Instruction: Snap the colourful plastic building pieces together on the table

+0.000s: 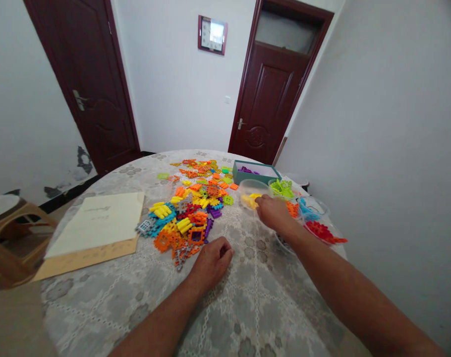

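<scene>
Stool: a tan plastic stool (23, 233) is seen at the far left, beside the table.
Paper: a sheet of cream paper (102, 218) is laid over brown card (95, 260) on the patterned tablecloth (255, 307), left of the pile.
Pile: mixed plastic building pieces (196, 210) are heaped mid-table and spread toward the far edge; a group of yellow rods (184, 225) is laid on top, long axes running left to right, right ends slanted slightly far.
Left hand: the left hand (214, 258) is rested on the cloth, just beside the pile's near right edge, fingers loosely curled; whether anything is held cannot be told.
Green box: purple pieces (248, 170) are contained in an open box (241, 176), far side.
Yellow pieces: yellow pieces (250, 201) are gathered in a clear bowl (253, 185), stretched roughly left to right, just left of the right fingertips; single directions cannot be made out.
Right hand: the right hand (273, 213) is reached over the bowl's right side, fingers narrowed at the yellow pieces; a grip cannot be confirmed.
Right-side containers: lime pieces (282, 188), orange pieces (293, 209), blue pieces (309, 210) and red pieces (322, 231) are grouped beyond the right hand.
</scene>
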`<state>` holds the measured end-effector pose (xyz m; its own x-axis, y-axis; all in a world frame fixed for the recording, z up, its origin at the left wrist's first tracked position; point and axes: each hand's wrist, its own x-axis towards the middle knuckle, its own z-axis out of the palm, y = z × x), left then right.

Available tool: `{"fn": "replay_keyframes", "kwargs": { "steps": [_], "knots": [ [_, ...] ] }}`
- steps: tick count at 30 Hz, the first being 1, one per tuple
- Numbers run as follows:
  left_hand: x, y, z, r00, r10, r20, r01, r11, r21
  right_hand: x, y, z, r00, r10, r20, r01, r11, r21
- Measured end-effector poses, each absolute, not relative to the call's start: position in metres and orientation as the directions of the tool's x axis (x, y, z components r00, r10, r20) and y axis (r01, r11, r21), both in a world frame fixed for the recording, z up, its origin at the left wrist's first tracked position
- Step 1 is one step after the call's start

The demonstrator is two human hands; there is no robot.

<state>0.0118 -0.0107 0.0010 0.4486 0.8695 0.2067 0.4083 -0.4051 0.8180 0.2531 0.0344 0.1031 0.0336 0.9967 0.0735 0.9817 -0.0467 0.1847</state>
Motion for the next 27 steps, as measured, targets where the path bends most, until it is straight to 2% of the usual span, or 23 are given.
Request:
{"fn": "replay_keyframes", "kwargs": {
  "steps": [4, 7, 10, 12, 14, 20, 27],
  "knots": [
    [0.003, -0.011, 0.008, 0.393, 0.837, 0.381, 0.485, -0.541, 0.687, 0.213, -0.016, 0.079, -0.129, 0.983, 0.128, 0.992, 0.126, 0.03],
    [-0.011, -0.005, 0.017, 0.245, 0.799, 0.549, 0.571, -0.577, 0.584, 0.18, -0.04, 0.048, -0.247, 0.959, 0.14, 0.96, 0.262, -0.099],
    [-0.027, 0.004, 0.027, 0.084, 0.693, 0.716, 0.661, -0.577, 0.48, 0.159, -0.045, 0.02, -0.277, 0.936, 0.218, 0.924, 0.321, -0.206],
    [-0.036, 0.009, 0.033, 0.019, 0.633, 0.774, 0.724, -0.543, 0.425, 0.154, -0.043, 0.006, -0.268, 0.915, 0.303, 0.893, 0.354, -0.279],
    [-0.044, 0.014, 0.035, 0.0, 0.617, 0.787, 0.779, -0.494, 0.387, 0.155, -0.04, -0.005, -0.271, 0.892, 0.362, 0.856, 0.395, -0.333],
    [-0.053, 0.025, 0.018, 0.03, 0.67, 0.742, 0.906, -0.331, 0.263, 0.163, -0.038, -0.017, -0.345, 0.843, 0.413, 0.762, 0.508, -0.402],
    [-0.053, 0.028, -0.005, 0.011, 0.847, 0.532, 0.975, -0.128, 0.184, 0.171, -0.032, -0.019, -0.206, 0.854, 0.478, 0.68, 0.477, -0.557]
  ]
}}
